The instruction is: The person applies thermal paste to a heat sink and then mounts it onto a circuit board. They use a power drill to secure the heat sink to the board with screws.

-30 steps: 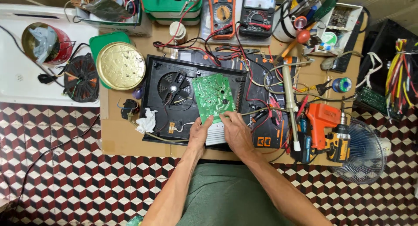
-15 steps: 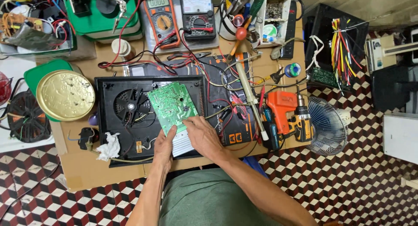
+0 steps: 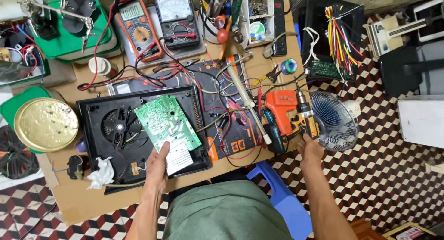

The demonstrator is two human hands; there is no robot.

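Observation:
A green circuit board [image 3: 167,121] lies tilted across an open black appliance base [image 3: 138,131] with a fan inside. My left hand [image 3: 158,169] grips the board's near edge, by its ribbed metal heat sink [image 3: 178,157]. My right hand [image 3: 309,146] has reached right to the table edge and touches the near end of an orange and black cordless drill [image 3: 293,115], fingers curled around its handle; how firm the hold is cannot be told.
Two multimeters [image 3: 157,20] with red and black leads stand at the back. A soldering iron [image 3: 247,99] lies across the mat. A gold round lid [image 3: 45,124] sits left, a small fan [image 3: 335,121] right, a blue stool [image 3: 282,198] below.
My right hand left the circuit board and moved right to the cordless drill. My left hand stays on the board. The camera view shifted right.

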